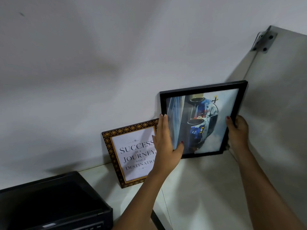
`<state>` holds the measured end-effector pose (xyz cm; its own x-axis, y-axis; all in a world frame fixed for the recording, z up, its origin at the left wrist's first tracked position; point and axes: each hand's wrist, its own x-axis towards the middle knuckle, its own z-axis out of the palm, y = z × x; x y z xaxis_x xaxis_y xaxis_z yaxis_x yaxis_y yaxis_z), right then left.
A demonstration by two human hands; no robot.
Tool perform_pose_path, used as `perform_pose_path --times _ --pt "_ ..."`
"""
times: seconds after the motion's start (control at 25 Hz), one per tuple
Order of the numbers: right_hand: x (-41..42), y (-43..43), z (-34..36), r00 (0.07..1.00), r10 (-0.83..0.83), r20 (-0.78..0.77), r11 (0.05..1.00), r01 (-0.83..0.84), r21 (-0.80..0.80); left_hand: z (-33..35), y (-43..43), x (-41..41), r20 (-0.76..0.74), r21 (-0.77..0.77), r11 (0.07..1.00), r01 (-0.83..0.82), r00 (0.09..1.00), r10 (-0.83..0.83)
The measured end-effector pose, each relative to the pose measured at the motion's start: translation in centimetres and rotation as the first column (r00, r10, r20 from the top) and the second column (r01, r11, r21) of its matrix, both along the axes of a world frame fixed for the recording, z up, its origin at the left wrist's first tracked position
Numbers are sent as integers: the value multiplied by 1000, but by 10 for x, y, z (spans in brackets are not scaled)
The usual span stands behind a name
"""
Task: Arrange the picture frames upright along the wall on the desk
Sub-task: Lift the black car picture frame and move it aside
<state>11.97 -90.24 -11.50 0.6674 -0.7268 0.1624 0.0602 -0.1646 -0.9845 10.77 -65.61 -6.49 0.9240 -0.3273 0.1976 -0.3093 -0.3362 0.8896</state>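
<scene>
1. A person holds a black frame (pixel 203 119) against a white wall (pixel 83 72) with 2 bare hands, above the back of a pale desk (pixel 199 188).

2. The left hand (pixel 166 143) lies flat along the frame's left edge, fingers extended up the border and thumb spread across the glass near the lower left corner; it presses rather than clenches.

3. The right hand (pixel 237 131) is closed around the frame's right edge, thumb on the front and fingers curled behind the border.

4. Between the 2 hands, the frame shows a blue and white car picture turned on its side, wheels toward the left hand.

5. The frame tilts slightly, its top right corner higher than its top left. Its bottom edge is near the desk's back; whether it touches the desk cannot be told.

6. Just left of the left hand, a gold frame (pixel 131 153) stands upright on the desk and leans on the wall. Its print reads "Success is a journey, not a destination". The left wrist covers its right edge.

7. Right of the right hand, a grey side panel (pixel 274 97) meets the wall, joined by a metal bracket (pixel 264 41) high above the grip.

8. Well below and left of the hands, a black printer (pixel 53 203) sits on the desk.
</scene>
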Motion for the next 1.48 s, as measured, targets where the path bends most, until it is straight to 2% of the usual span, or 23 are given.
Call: perform_pose_path --times 0.08,0.16,0.4,0.52,0.64,0.76,0.88,0.96,1.04,1.16,1.28,1.36,1.48 --pt "-21 3 4 997 -56 57 998 53 42 -5 5 -6 -4 65 998 7 1000 -7" --pt "-50 10 11 989 -99 107 995 95 35 -8 13 -15 -8 48 999 17 1000 -17" --pt "-153 54 69 986 -126 107 992 125 16 5 33 -94 -212 -186 982 -27 977 -13" --pt "-208 89 92 975 -152 160 988 154 4 6 53 -144 -312 -256 964 -67 950 -16" --pt "-251 135 107 968 -114 222 993 112 24 9 85 -182 -406 -339 930 -144 914 -7" --pt "-277 190 122 973 -1 230 997 -17 77 15 132 -207 -427 -482 836 -262 904 37" --pt "-288 242 132 960 172 219 979 -191 71 20 194 -225 -522 -576 683 -449 845 115" --pt "-289 279 142 936 295 190 954 -301 2 22 240 -234 -592 -644 541 -541 801 96" --pt "-290 316 154 895 427 126 903 -415 -111 22 283 -240 -619 -665 455 -592 778 106" --pt "-282 386 165 785 619 -36 742 -598 -302 25 361 -243 -586 -704 369 -607 790 180" --pt "-266 462 164 702 699 -134 620 -689 -377 28 441 -230 -581 -704 387 -595 796 167" --pt "-247 529 157 724 677 -131 622 -658 -424 29 507 -216 -587 -682 426 -595 792 167" --pt "-226 605 150 804 577 -139 684 -570 -455 30 595 -190 -584 -532 502 -682 725 365"
